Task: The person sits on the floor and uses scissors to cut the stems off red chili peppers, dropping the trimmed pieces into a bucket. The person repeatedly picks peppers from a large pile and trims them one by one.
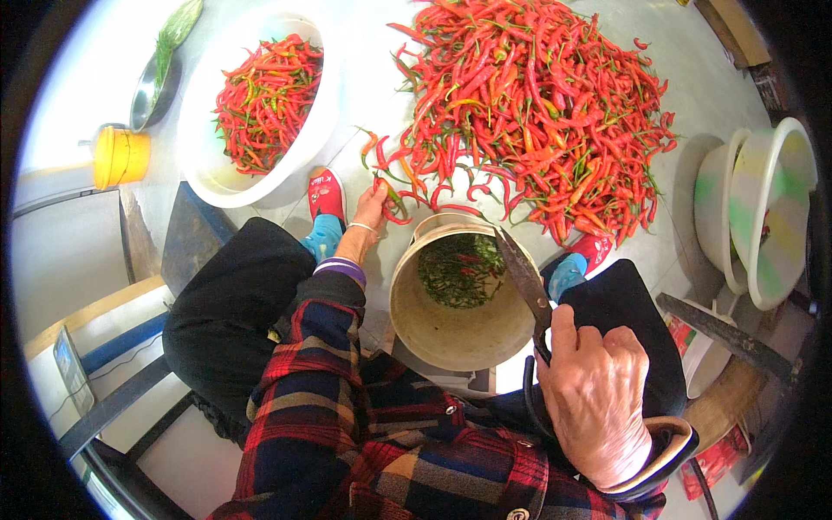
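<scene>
My left hand (368, 214) is closed on a few red and green chili peppers (395, 203) at the near edge of a large heap of red chili peppers (533, 110) on the floor. My right hand (595, 390) grips the handles of dark metal scissors (525, 279), whose blades point up and left over the rim of a bucket (416, 338). Green stems (455, 276) and a few red bits lie in the bucket, between my knees. To the upper left, a white basin (201, 149) holds more red chili peppers with green stems (270, 104).
A yellow pail (121, 157) and a metal bowl (146, 101) stand at the far left. Two plastic basins (773, 214) lean together at the right. My feet in red slippers (327, 195) flank the bucket. Metal bars and wooden rails run along the lower left.
</scene>
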`<move>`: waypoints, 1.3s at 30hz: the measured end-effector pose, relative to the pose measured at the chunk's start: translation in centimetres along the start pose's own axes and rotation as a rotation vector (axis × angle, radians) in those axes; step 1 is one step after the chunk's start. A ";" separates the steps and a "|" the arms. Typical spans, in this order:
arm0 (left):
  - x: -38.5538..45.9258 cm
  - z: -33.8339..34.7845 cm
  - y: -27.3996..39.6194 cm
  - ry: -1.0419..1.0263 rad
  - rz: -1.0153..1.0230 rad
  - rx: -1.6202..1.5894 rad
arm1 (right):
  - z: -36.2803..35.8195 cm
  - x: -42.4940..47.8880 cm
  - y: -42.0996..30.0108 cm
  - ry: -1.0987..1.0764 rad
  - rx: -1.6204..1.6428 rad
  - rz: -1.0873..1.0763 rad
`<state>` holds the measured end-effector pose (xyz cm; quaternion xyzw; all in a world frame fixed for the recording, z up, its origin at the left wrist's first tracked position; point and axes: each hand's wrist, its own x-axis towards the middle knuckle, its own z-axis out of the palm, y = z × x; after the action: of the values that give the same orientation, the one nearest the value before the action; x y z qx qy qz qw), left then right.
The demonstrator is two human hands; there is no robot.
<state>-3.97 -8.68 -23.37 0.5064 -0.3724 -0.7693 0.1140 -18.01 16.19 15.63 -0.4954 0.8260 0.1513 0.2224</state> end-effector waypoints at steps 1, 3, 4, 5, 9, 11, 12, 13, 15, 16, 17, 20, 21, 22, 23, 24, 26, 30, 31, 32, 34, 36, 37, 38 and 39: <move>-0.1 -0.4 0.4 -0.021 -0.023 0.015 | -0.1 -0.1 0.0 0.016 0.008 -0.004; -0.3 -1.0 1.1 -0.066 -0.071 0.044 | -0.2 -0.2 -0.1 0.048 0.022 -0.008; -0.4 -1.1 1.4 -0.144 -0.061 0.024 | -0.2 -0.3 -0.1 0.026 0.020 -0.002; -0.3 -0.8 1.4 -0.138 -0.062 -0.018 | -0.1 -0.3 0.1 0.004 0.017 0.005; -2.1 0.4 2.7 -0.149 -0.032 -0.124 | 0.2 0.2 0.5 -0.040 0.105 -0.030; -3.6 2.1 4.2 -0.205 -0.017 -0.121 | 0.6 0.0 0.6 0.035 0.107 -0.054; -4.6 2.5 5.2 -0.224 -0.011 -0.105 | 0.8 -0.2 0.6 0.063 0.116 -0.072; -5.7 2.9 6.1 -0.241 -0.004 -0.089 | 0.9 -0.2 0.6 0.090 0.124 -0.092; -7.4 3.4 7.7 -0.294 0.010 -0.025 | 0.9 -0.1 0.8 0.142 0.239 -0.167; -8.5 3.6 8.7 -0.345 0.022 -0.003 | 0.9 -0.1 0.8 0.171 0.313 -0.192; -9.6 3.6 9.7 -0.395 0.033 0.019 | 1.0 -0.1 0.7 0.200 0.387 -0.219; -14.3 5.9 12.0 -0.381 0.163 0.167 | 1.0 -0.3 0.4 0.339 0.547 -0.253; -15.7 6.0 12.5 -0.398 0.205 0.214 | 1.1 -0.3 0.3 0.360 0.609 -0.249; -17.6 6.5 13.0 -0.408 0.232 0.271 | 2.0 -0.3 0.2 0.536 0.626 -0.327; -19.0 6.8 13.3 -0.417 0.256 0.291 | 1.9 -0.6 -0.1 0.540 0.697 -0.284; -20.2 7.3 13.5 -0.431 0.279 0.311 | 1.6 -0.9 -0.6 0.544 0.767 -0.237; -22.7 8.2 13.7 -0.433 0.333 0.374 | 2.4 -1.1 -1.0 0.564 0.920 -0.185; -25.8 8.9 13.1 -0.382 0.465 0.560 | 4.4 -1.8 -2.9 0.461 1.227 -0.154; -26.5 8.8 13.0 -0.360 0.516 0.580 | 4.4 -2.4 -3.6 0.442 1.286 -0.142; -27.3 8.8 12.8 -0.338 0.568 0.600 | 5.3 -2.9 -4.4 0.409 1.394 -0.101; -28.3 9.5 12.6 -0.330 0.678 0.618 | 7.6 -3.9 -5.4 0.310 1.555 -0.056; -28.4 9.6 12.3 -0.290 0.812 0.737 | 9.9 -4.6 -6.0 0.172 1.664 -0.055; -28.0 9.5 12.0 -0.280 0.975 0.794 | 10.5 -4.9 -6.1 0.155 1.480 -0.111; -27.7 9.4 11.7 -0.252 1.140 0.848 | 12.6 -4.6 -6.2 0.344 1.362 -0.351; -27.9 9.3 11.6 -0.232 1.105 0.901 | 12.6 -4.6 -6.4 0.391 1.275 -0.400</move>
<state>-1.51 2.91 5.91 0.1570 -0.8648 -0.4199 0.2263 -7.71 22.64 7.08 -0.4290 0.6714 -0.4990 0.3409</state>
